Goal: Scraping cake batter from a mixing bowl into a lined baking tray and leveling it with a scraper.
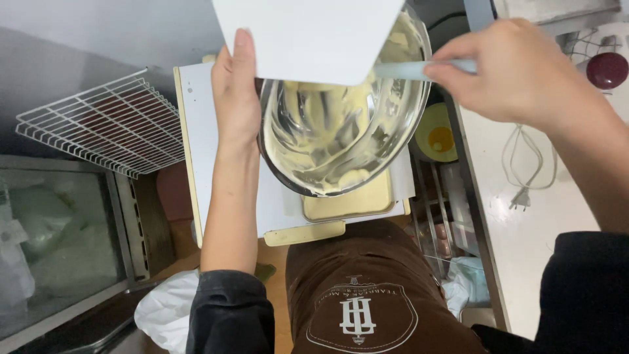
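- Mixing bowl (341,124) of polished steel, tipped steeply toward the wearer, mouth facing down and forward, walls smeared with pale yellow batter; held over a shallow baking tray (350,204), probably so batter slides out.
- Nearest: brown apron (367,295) with a white printed emblem, black sleeves to either side.
- Left hand (237,98) flat against the bowl's outer wall, fingers (241,52) pressed up along the rim, bracing the tilt.
- Baking tray lined with white parchment (196,131), sitting on a low bench just beneath the bowl; cream-coloured rim showing at the near edge.
- Right hand (517,69) closed round the handle of a pale blue spatula (413,70), fingers wrapped tight; blade reaching into the bowl's upper side, apparently for scraping, tip hidden behind a white sheet (308,33).
- Left side: white wire rack (105,124) lying tilted above a glass-topped cabinet.
- Right side: white bench (544,216) carrying a loose white power cord (524,170).
- Farther: small yellow bowl (438,134) just beyond the steel rim, dark red round object (607,69) at the far corner.
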